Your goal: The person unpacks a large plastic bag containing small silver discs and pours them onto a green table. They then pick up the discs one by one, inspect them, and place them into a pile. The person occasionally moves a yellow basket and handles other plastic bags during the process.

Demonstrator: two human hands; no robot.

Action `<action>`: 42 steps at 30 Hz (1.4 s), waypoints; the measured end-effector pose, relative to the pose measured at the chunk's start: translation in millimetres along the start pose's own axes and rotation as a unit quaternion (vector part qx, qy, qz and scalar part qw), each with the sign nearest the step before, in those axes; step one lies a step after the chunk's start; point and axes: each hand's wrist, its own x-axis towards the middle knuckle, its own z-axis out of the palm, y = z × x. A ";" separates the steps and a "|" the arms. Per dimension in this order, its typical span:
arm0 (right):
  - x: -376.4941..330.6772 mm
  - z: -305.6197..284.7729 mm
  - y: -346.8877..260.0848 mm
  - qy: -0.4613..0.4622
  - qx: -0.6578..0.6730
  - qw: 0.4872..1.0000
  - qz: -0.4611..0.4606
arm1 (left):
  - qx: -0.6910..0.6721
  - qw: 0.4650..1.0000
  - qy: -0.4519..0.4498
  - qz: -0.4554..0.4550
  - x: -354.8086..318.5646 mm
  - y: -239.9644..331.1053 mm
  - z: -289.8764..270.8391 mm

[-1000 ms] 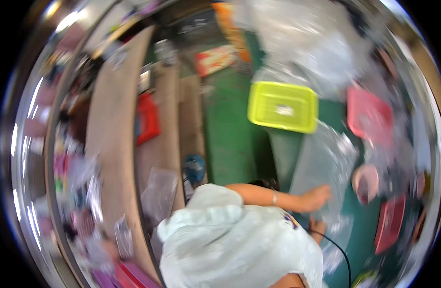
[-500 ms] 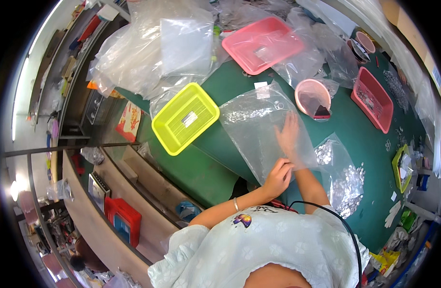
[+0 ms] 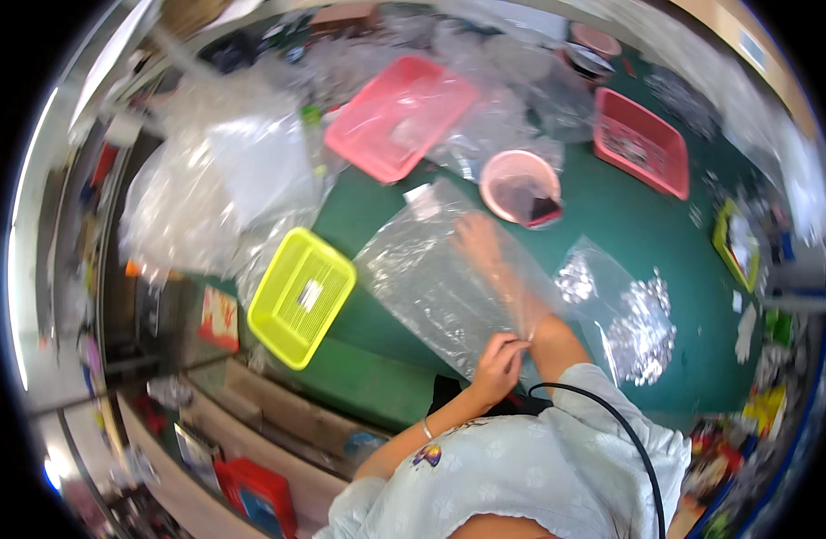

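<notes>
A large clear plastic bag (image 3: 413, 260) lies flat across the green table. My left hand (image 3: 501, 366) pinches its near edge at the opening. Through the film I see my right hand (image 3: 480, 241), pushed deep inside the bag with its forearm through the mouth. Its fingers look stretched out and nothing shows in them, though the film and blur soften them. Beside my right forearm rests a smaller clear bag (image 3: 597, 310) with shiny silver pieces (image 3: 642, 334) at its near end. A white paper slip (image 3: 422, 199) is at the large bag's far corner.
A yellow-green basket (image 3: 343, 289) stands left of the bag. Beyond are a pink tray (image 3: 352, 135) under plastic, a pink bucket (image 3: 496, 193), and a red-pink bin (image 3: 669, 171) with small parts. Piled plastic bags (image 3: 188, 198) cover the far left. A white glove (image 3: 746, 334) lies right.
My right hand has slid farther into the bag, so its forearm is now inside. My left hand still pinches the edge. The whole view has shifted and turned.
</notes>
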 end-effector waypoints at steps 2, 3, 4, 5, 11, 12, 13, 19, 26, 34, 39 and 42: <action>2.7 -8.0 -7.4 -0.095 -0.012 0.995 0.007 | -0.002 1.000 0.010 -0.010 -4.1 -1.7 0.5; 1.0 -7.9 -5.4 -0.084 0.012 0.996 0.008 | 0.000 1.000 0.016 -0.013 -3.8 -2.3 0.9; -1.5 -5.1 -4.8 -0.072 0.039 0.997 0.004 | 0.005 1.000 0.019 -0.004 -3.2 -3.2 1.7; -2.5 -6.1 -5.2 -0.059 0.066 0.996 0.001 | 0.007 1.000 0.015 -0.005 -2.7 -2.9 1.6; -10.5 -20.3 -3.4 -0.063 0.014 0.996 -0.062 | 0.031 0.999 0.015 0.007 1.5 3.2 -1.2; -12.4 -21.2 -1.0 -0.060 0.010 0.996 -0.068 | 0.031 0.999 0.015 0.013 1.4 1.2 -0.9; -13.8 -22.6 -1.3 -0.058 0.008 0.995 -0.076 | 0.034 0.999 0.016 0.017 0.5 -0.3 -1.7; -22.4 -34.9 -3.8 -0.102 0.001 0.992 -0.076 | 0.043 0.999 -0.001 0.024 0.1 -1.2 -4.5; -33.2 -51.4 -2.9 -0.147 0.044 0.987 -0.045 | 0.087 0.996 0.006 0.033 -2.5 -8.5 -9.0; -59.6 -47.1 0.3 -0.050 0.035 0.998 -0.031 | 0.063 0.998 0.004 0.015 -4.8 -9.3 -10.8; -60.5 -51.7 9.8 -0.083 0.039 0.993 -0.076 | 0.046 0.999 0.004 0.014 -6.7 -13.4 -9.9; -66.6 -46.5 15.1 -0.053 0.066 0.994 -0.063 | 0.046 0.999 0.003 0.013 -3.0 -9.0 -9.4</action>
